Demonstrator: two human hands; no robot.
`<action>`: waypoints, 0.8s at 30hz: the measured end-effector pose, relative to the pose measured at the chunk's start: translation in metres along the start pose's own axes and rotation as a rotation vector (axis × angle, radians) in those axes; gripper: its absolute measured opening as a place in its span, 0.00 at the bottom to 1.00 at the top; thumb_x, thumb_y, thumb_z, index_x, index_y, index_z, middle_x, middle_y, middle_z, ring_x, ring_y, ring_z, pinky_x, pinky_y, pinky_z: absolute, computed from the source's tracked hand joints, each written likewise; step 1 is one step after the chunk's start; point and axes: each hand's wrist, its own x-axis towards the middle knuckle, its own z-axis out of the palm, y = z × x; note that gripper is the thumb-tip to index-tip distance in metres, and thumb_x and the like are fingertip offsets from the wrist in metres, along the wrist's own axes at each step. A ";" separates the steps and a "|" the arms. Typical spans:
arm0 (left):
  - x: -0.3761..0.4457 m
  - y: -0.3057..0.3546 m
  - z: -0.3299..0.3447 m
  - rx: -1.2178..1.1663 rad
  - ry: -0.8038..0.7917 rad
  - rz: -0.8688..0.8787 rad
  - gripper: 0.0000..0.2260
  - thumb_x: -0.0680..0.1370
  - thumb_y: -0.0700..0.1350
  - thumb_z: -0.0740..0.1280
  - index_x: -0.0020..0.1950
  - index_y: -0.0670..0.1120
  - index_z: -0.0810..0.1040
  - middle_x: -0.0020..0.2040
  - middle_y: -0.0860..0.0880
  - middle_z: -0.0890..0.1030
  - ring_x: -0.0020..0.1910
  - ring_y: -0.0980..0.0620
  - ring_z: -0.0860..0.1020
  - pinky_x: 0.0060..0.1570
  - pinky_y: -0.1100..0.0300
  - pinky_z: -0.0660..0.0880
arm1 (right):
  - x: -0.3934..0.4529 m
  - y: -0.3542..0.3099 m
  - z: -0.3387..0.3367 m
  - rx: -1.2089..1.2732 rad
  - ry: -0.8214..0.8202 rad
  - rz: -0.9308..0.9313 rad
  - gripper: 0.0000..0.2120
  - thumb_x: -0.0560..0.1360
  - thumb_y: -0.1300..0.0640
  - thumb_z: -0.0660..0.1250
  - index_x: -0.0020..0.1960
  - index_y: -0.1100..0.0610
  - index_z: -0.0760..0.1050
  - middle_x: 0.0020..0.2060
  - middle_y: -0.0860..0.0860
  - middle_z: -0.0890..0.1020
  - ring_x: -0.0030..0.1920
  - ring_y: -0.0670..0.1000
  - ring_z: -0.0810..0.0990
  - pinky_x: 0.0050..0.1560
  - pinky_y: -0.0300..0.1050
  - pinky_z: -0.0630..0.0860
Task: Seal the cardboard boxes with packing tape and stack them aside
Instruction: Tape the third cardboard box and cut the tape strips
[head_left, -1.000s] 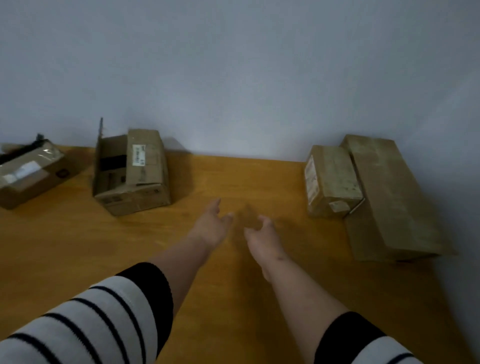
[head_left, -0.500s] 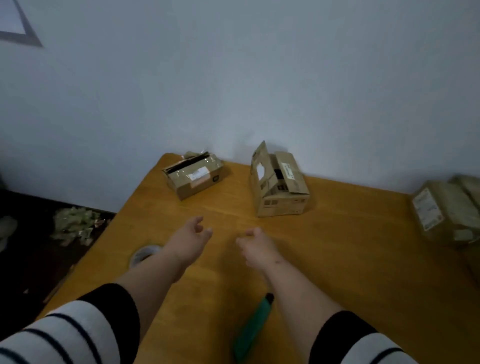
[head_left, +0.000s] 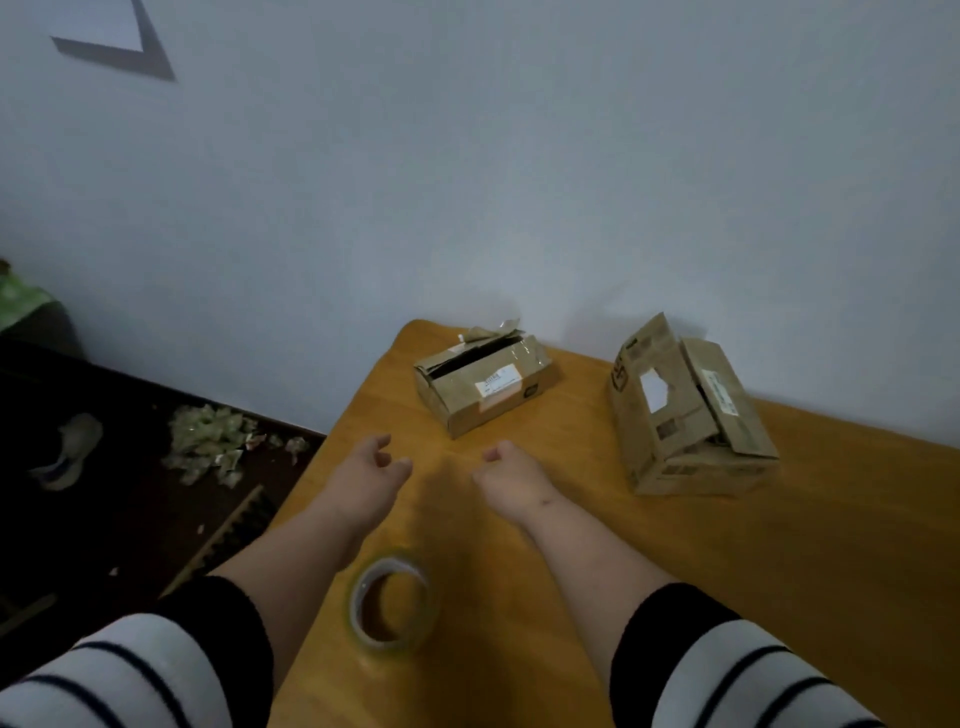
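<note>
Hovering over counter (head_left: 519, 649): left hand (head_left: 371, 475) and right hand (head_left: 511, 478), loosely curled, holding nothing. Flat brown cardboard box with white label (head_left: 485, 387) sitting at far left corner, slit gaping; probably light, crushable, gripping sides best. Clear tape roll (head_left: 389, 603) lying near left edge.

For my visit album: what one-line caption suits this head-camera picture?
Two empty hands, left and right, reach toward an unsealed flat box on a wooden table, tape roll nearby.

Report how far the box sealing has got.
Done: nothing in view looks freshly sealed or stacked. The flat box at the table's far corner gapes along its top, and the taller box has loose flaps. In hand: nothing; left hand and right hand hover empty near the flat box. Left: pick up the tape roll, seal both boxes, stack them.
</note>
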 end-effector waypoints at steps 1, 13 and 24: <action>0.011 0.000 -0.002 -0.006 -0.003 -0.004 0.25 0.81 0.49 0.64 0.77 0.51 0.61 0.71 0.46 0.71 0.65 0.43 0.73 0.65 0.43 0.72 | 0.010 -0.006 0.004 -0.006 0.007 -0.003 0.18 0.79 0.54 0.62 0.68 0.54 0.67 0.59 0.53 0.74 0.51 0.52 0.73 0.51 0.46 0.72; 0.153 0.035 -0.008 0.253 -0.154 0.295 0.35 0.81 0.48 0.65 0.81 0.49 0.47 0.81 0.49 0.49 0.79 0.49 0.50 0.77 0.52 0.52 | 0.106 -0.050 0.049 -0.298 0.226 -0.020 0.32 0.78 0.56 0.61 0.79 0.44 0.53 0.79 0.44 0.43 0.76 0.60 0.56 0.72 0.52 0.63; 0.153 0.015 -0.015 0.668 -0.259 0.332 0.32 0.74 0.61 0.69 0.74 0.49 0.65 0.67 0.46 0.68 0.64 0.45 0.71 0.62 0.52 0.72 | 0.082 -0.027 0.074 -0.040 0.501 -0.052 0.08 0.75 0.52 0.68 0.53 0.53 0.76 0.58 0.46 0.68 0.53 0.44 0.74 0.42 0.29 0.67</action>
